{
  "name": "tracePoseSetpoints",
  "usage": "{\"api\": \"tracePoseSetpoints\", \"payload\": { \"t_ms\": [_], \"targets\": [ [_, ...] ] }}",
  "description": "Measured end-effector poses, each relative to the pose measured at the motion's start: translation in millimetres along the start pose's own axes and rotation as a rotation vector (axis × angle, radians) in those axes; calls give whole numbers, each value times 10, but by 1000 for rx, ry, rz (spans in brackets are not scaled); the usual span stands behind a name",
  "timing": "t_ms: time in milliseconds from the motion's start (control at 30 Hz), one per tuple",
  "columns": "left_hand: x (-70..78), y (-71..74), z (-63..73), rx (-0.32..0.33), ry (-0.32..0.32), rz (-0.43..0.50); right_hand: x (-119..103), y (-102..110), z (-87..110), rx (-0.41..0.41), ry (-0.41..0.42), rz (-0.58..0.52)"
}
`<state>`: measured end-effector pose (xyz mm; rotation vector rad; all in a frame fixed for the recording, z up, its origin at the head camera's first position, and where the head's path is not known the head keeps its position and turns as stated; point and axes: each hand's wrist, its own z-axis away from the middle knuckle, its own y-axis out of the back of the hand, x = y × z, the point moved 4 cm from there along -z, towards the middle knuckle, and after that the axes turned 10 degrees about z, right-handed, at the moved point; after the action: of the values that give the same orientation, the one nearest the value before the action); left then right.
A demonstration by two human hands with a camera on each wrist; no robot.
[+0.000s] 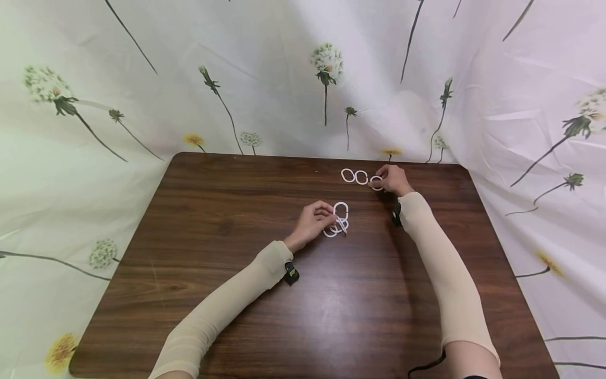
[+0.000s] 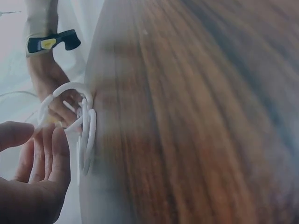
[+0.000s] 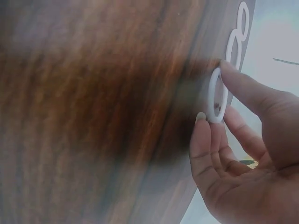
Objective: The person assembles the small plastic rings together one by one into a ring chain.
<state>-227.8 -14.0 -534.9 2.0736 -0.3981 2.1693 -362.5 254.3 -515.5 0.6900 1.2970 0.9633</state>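
Note:
My left hand [image 1: 313, 221] pinches one of several linked white plastic rings [image 1: 340, 203] over the middle of the table. In the left wrist view these rings [image 2: 70, 86] hang in a small overlapping cluster just past the fingertips, so their exact linking is hard to tell. Farther back and to the right, my right hand [image 1: 395, 180] holds a single white ring [image 3: 212, 88] between thumb and fingers, low at the table surface. Two more white rings [image 1: 362, 183] lie side by side to the left of that hand, touching or overlapping at their edges.
The dark wood-grain table [image 1: 227, 210] has rounded corners. Behind it and at its sides hangs a pale cloth [image 1: 284, 63] printed with dandelions. A black device is strapped at each wrist, and a dark cable [image 1: 426, 366] runs beside the right arm.

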Motion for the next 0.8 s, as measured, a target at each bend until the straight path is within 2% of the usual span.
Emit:
{"api": "tracePoseSetpoints", "payload": {
  "t_ms": [300,567,800],
  "targets": [
    [9,-9,14,-3,-6,-45,54,-21,104,-62,5,-35],
    [9,-20,19,-2,-22,-54,90,-50,213,-57,76,-37],
    [15,-11,-9,-8,-28,-59,131,-34,296,-61,93,-65]
  ]
}}
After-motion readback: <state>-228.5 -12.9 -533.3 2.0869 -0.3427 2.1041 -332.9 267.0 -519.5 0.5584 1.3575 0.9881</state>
